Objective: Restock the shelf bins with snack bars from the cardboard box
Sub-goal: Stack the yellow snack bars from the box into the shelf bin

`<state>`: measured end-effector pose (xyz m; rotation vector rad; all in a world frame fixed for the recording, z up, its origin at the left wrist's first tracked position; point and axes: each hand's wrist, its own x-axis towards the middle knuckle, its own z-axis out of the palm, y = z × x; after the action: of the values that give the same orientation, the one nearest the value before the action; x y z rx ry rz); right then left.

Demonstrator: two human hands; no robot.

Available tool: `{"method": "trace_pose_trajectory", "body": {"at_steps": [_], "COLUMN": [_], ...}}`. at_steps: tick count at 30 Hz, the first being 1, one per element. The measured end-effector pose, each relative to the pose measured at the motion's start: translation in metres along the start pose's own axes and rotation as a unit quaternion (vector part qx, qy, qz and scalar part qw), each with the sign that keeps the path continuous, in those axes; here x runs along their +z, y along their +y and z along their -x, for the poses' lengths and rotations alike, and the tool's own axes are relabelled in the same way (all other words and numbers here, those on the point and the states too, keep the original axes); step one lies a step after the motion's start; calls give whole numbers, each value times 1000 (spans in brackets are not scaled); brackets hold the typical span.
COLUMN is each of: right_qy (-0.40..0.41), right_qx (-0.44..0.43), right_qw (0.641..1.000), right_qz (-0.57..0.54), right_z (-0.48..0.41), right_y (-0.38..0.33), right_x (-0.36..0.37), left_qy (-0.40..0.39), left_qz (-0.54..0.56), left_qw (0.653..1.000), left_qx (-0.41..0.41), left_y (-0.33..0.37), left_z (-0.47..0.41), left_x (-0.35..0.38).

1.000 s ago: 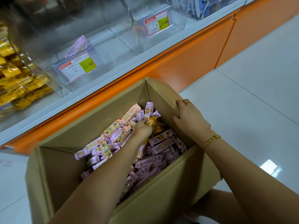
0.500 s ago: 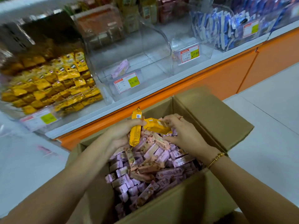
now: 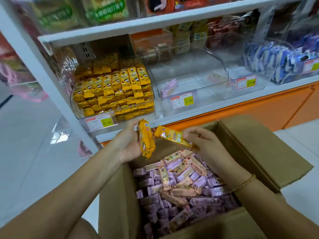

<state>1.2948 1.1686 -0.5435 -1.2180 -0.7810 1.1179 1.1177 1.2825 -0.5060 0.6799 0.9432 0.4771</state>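
The left hand (image 3: 127,145) is curling its fingers round a yellow snack bar (image 3: 146,140), holding it nearly upright above the far left corner of the cardboard box (image 3: 255,152). The right hand (image 3: 205,144) is pinching one end of a second yellow bar (image 3: 172,138) between thumb and fingertips. That bar is slanting over the box's far edge, its free end close beside the first bar. A gold bracelet (image 3: 245,182) is sitting on the right wrist over the box's right side. Inside the box, purple and pink bars (image 3: 181,187) are lying in a loose heap. Beyond the box to the left, a clear bin (image 3: 96,121) is holding stacked yellow bars. Straight beyond the box, a second clear bin (image 3: 189,66) is holding a single pink bar (image 3: 170,86).
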Motion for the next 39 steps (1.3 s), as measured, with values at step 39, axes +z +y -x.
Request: {"method": "trace_pose_trajectory", "body": {"at_steps": [39], "right_qy": [-21], "right_qx": [-66], "right_qw": [991], "right_qz": [112], "right_z": [-63], "right_y": [-59], "right_x": [74], "left_qy": [-146], "left_qz": [-146], "left_qw": [970], "left_qx": [128], "left_y": [46], "left_z": [28], "left_x": [-37]}}
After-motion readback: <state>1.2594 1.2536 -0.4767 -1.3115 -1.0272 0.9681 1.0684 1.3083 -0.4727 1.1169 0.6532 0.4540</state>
